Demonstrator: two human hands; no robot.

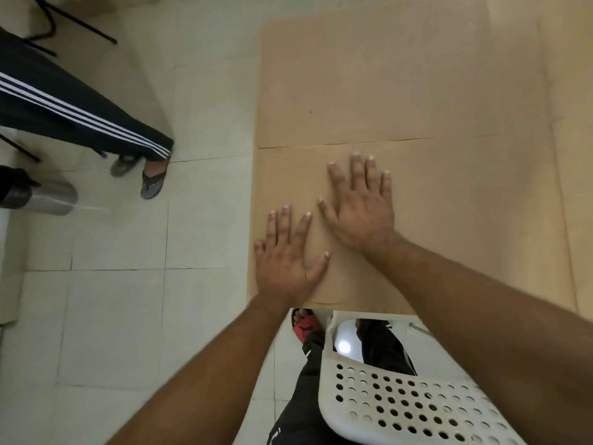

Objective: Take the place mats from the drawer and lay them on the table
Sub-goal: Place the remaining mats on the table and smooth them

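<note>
Two tan place mats cover the table top. The near mat [465, 226] lies along the front edge and the far mat [385, 78] lies behind it, their edges meeting in a seam across the middle. My left hand [288, 258] rests flat on the near mat at its left front corner, fingers spread. My right hand [362, 203] lies flat on the same mat just to the right and a little farther in, fingers spread too. Neither hand grips anything. No drawer is in view.
A white perforated plastic chair [401, 403] stands at the table's front edge, below my right arm. My own legs and a red sandal [305, 326] show under it. Another person's striped trouser leg [80, 114] and sandalled foot stand on the tiled floor at left, near a metal bottle [48, 197].
</note>
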